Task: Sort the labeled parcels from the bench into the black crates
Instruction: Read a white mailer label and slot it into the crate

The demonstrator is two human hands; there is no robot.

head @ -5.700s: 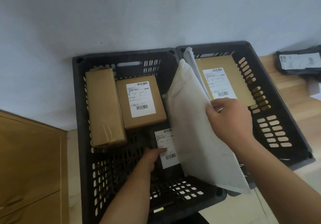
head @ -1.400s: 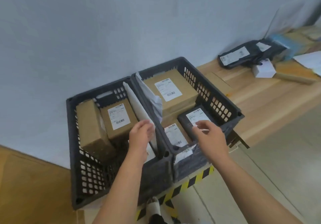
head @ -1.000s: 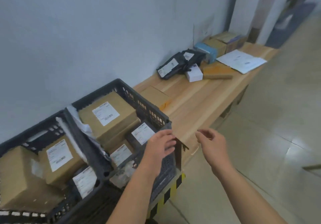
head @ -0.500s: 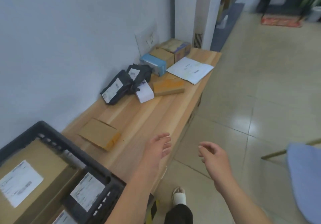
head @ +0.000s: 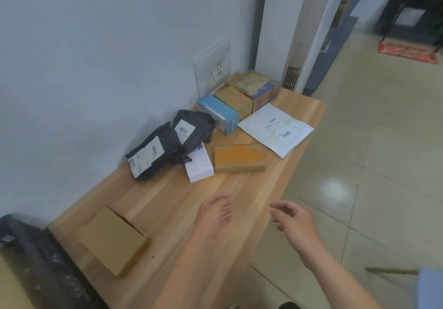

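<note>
Head view: left hand (head: 215, 215) above the worktop (head: 182, 200), grip loosely open, fingers slightly curled, holding nothing; right hand (head: 292, 220) past the worktop's front edge, above the floor, grip half-open and empty. Parcels, all on the worktop and well apart from both hands: flat brown box (head: 111, 240) just beside the black crate (head: 43, 260); farther along, two labeled black bags (head: 153, 151), white box (head: 200, 164), orange-brown box (head: 239, 158), white mailer (head: 275, 129), blue box (head: 218, 113).
</note>
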